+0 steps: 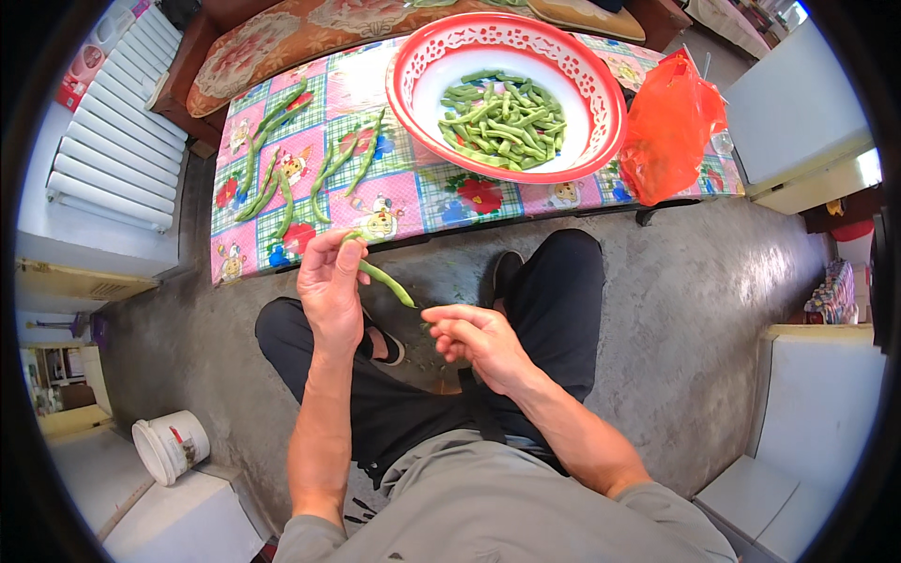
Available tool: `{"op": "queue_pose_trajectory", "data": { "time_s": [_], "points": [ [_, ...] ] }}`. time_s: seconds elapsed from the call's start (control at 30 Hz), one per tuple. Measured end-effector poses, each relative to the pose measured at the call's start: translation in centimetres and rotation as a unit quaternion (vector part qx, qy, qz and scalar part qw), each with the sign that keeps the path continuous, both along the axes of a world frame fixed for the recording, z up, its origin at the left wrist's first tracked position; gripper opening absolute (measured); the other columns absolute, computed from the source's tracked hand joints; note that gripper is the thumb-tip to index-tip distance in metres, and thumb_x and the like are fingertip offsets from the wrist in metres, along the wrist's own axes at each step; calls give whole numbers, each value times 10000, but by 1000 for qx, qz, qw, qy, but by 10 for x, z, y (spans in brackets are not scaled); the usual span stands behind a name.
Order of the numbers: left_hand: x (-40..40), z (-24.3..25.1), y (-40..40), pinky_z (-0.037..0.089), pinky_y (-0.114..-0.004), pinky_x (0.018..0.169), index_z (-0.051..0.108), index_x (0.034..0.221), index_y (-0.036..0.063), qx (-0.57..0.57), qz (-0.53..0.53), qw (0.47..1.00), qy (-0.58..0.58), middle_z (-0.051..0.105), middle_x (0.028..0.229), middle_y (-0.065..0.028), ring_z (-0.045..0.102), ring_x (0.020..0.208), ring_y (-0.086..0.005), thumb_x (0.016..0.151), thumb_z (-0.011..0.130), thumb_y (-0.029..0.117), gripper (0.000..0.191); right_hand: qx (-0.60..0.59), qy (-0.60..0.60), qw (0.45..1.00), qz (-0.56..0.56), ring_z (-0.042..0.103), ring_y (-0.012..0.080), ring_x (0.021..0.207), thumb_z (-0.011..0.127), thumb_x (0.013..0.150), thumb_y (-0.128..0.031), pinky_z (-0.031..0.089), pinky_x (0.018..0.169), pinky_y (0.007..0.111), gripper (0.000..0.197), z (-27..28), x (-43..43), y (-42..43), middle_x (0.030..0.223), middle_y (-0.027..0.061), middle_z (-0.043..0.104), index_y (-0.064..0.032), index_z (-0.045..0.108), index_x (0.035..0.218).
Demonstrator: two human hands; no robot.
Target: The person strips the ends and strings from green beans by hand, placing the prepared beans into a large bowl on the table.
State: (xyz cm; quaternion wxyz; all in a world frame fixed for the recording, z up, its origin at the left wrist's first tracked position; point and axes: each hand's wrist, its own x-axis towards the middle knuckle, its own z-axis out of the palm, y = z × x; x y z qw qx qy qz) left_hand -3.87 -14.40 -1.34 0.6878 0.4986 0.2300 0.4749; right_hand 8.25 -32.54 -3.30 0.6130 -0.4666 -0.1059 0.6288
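Note:
My left hand (pixel 334 285) pinches a green bean pod (pixel 386 279) by its upper end, between thumb and fingers, just off the table's near edge. The pod slants down to the right, towards my right hand (pixel 473 343). There, the curled fingers come right up to the pod's thin tail; whether they grip it or a small scrap is too fine to tell. Beyond my hands, a red-rimmed white basin (pixel 508 171) holds many short bean pieces (pixel 505 121). Several long whole bean pods (pixel 285 204) lie spread on the table's left half.
A patterned plastic tablecloth (pixel 450 204) covers the low table. Right of the basin stands a red plastic bag (pixel 665 134). A floral sofa (pixel 246 60) backs the table, with a white radiator (pixel 120 134) at left. A white bucket (pixel 172 447) lies tipped at lower left.

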Motion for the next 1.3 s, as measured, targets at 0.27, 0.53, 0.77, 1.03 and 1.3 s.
{"op": "queue_pose_trajectory", "data": {
  "time_s": [0.27, 0.53, 0.77, 1.03, 1.3],
  "points": [
    [-8, -12, -19, 525, -258, 760, 634, 1142, -1, -10, -77, 997, 16, 681, 1008, -72, 628, 866, -114, 970, 682, 22, 180, -10, -73, 997, 28, 599, 60, 715, 561, 1053, -236, 492, 665, 219, 308, 5, 10, 16, 867, -5, 659, 6, 695, 1190],
    [-21, 1, -4, 559, -366, 845, 639, 1136, -7, -261, -300, 917, 31, 642, 1178, -128, 641, 1038, -212, 1077, 539, 248, 280, 26, -334, 939, 74, 647, 182, 735, 559, 1009, -170, 525, 676, 320, 251, -6, 24, 3, 870, 79, 674, 8, 701, 1113],
    [-8, 2, -12, 591, -254, 713, 689, 1141, -25, -147, -398, 826, 371, 732, 996, -69, 703, 838, -117, 980, 694, 121, 218, 78, -622, 774, 87, 661, 392, 792, 605, 909, -124, 550, 702, 472, 142, -8, 24, -1, 885, 187, 644, -1, 668, 943],
    [4, -3, -39, 514, -222, 559, 753, 1014, -3, 82, -301, 863, 397, 718, 760, -19, 632, 640, -55, 935, 743, 99, 129, 57, -636, 769, 26, 658, 380, 703, 627, 881, -152, 542, 653, 471, 154, -31, 21, 0, 793, 172, 641, -4, 649, 849],
    [12, -44, -62, 466, -197, 663, 742, 1026, 9, 10, -136, 968, 209, 700, 923, -14, 601, 731, -49, 914, 761, 47, 120, -28, -68, 996, -41, 489, 68, 589, 556, 954, -184, 395, 528, 253, 226, -33, 17, 2, 732, 0, 577, -7, 697, 958]
  ]
}}
